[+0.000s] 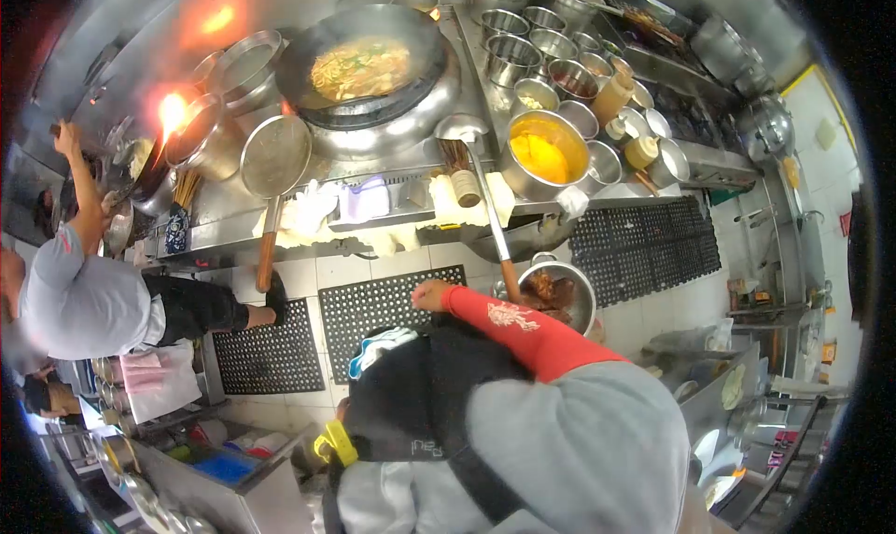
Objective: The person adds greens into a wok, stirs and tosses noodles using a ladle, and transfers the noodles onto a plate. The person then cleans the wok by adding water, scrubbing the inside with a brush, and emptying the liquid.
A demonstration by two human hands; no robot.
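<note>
Grey shirt (579, 431); ladle (495, 220) right of fingers (427, 296)

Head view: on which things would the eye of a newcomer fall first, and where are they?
Probably first on the bright flame at the upper left, near another person. Then on the big dark wok at the top middle, with steaming food inside. Below, the red sleeve above the right hand also stands out.

Steel pot of yellow contents (527, 188) — flanked right by squeeze bottles (641, 152) and backed by steel containers (510, 75); a black perforated mat (644, 251) lies lower, to its right; far to its left — a flame (173, 112) and a co-worker (89, 296).
</note>
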